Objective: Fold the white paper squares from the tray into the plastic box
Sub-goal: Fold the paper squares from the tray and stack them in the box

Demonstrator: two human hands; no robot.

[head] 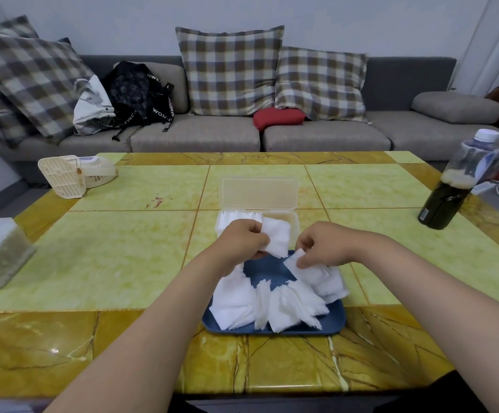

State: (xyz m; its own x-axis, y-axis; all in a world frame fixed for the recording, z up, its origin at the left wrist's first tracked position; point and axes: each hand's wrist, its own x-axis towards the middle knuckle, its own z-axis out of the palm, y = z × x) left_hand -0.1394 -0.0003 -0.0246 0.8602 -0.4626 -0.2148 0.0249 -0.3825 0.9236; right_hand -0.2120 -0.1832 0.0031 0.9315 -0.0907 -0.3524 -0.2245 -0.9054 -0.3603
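Step in hand: by my reading, one paper square is being carried or tucked toward the box while the next is being lifted from the tray
Left hand: left hand (243,238) is closed on a folded white square (276,237), pinched at its left edge and held just above the near rim of the plastic box (293,223)
Right hand: right hand (321,244) has thumb and fingertips pinched on the corner of another white square (294,259), raised off the far right part of the tray
Tray: blue tray (336,320) sits at the near middle of the worktop (108,263), just in front of the box; loose white paper squares (275,305) are heaped over its near half, with a bare blue patch at the far middle
Box: clear, lid (259,193) hinged open and standing toward the far edge; a row of folded squares (236,217) already stands packed at its left end, the right end looks empty
Progress: a judgement only, but well short of done, since many squares remain on the tray
Next move calls for: setting the left-hand piece upright against the packed row, then both hands meeting on the right-hand square to crease it
Risk: thin sheets cling, so two may come up together
Elsewhere on the worktop: dark bottle (445,201) near the right edge, white fan (72,175) near the far left corner, both well apart from the work
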